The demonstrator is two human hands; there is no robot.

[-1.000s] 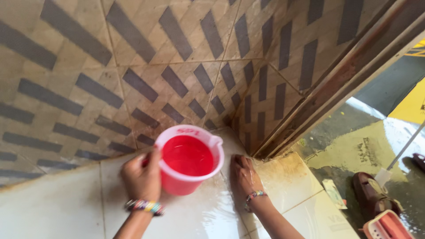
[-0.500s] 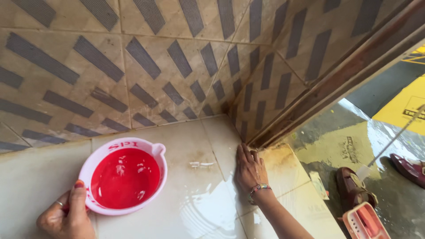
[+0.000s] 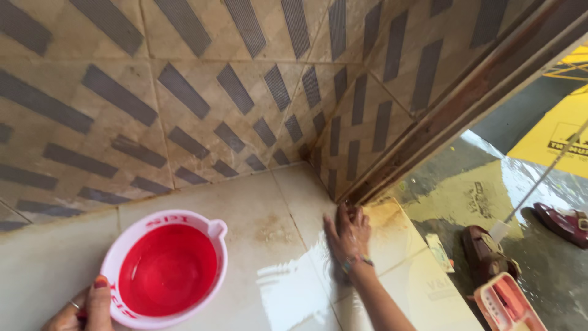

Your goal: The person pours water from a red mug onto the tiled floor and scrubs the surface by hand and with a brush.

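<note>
My left hand (image 3: 86, 309) grips the handle side of a red plastic jug (image 3: 164, 268) with a pale pink rim, held low over the cream floor tiles (image 3: 257, 208) at the lower left. The jug looks red inside, with no clear water line. My right hand (image 3: 347, 234) lies flat, fingers apart, on the wet floor tile right by the corner where the patterned wall tiles (image 3: 202, 98) meet a brown door frame (image 3: 465, 92). A beaded band circles that wrist.
Beyond the door frame lies a wet concrete floor (image 3: 465, 196) with a dark red sandal (image 3: 487, 251), a second sandal (image 3: 563, 222), a pink plastic basket (image 3: 508, 306) and a thin stick (image 3: 545, 178). The tile near the threshold is stained yellow-brown.
The jug has come down from in front of the wall to the lower left, near the floor. My right hand slid slightly along the wet tile by the corner.
</note>
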